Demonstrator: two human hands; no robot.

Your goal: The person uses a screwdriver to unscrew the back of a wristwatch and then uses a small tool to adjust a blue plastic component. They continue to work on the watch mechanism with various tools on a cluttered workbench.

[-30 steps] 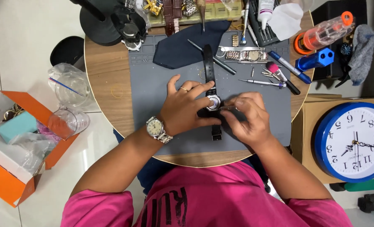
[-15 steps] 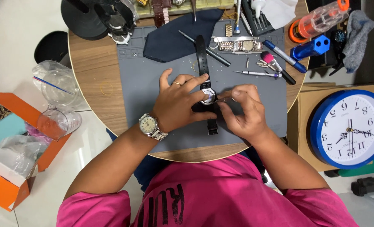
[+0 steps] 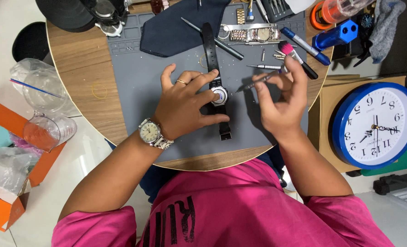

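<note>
1. Right hand (image 3: pixel 281 107) has lifted off the watch (image 3: pixel 220 96) since half a second ago. It now pinches a thin metal tool (image 3: pixel 258 81) between thumb and fingertips, tip angled down-left toward the case and stopping just short of it.
2. Left hand (image 3: pixel 185 105) has not moved off: fingers are spread over the watch, index and thumb bracketing the case and pressing it flat on the grey mat (image 3: pixel 134 91). It is a closed hold-down, not a lift.
3. My read: two-handed work at the case has given way to tool work, with the left hand acting as the clamp.
4. The watch lies near the mat's middle, closer to the table's (image 3: pixel 75 68) near edge than its far edge. It has a small round silver case and a pale face; detail is too small to read. The black strap (image 3: pixel 209 43) runs straight toward the far edge, and a short end with a buckle points at the person.
5. Further out on the far side of the mat are a dark cloth (image 3: pixel 176 27), a metal-bracelet watch (image 3: pixel 258 33), a blue pen (image 3: pixel 304 45) and a pink brush (image 3: pixel 291 52).
6. Off the table's right edge, a blue wall clock (image 3: pixel 375 126) lies on a cardboard box.
</note>
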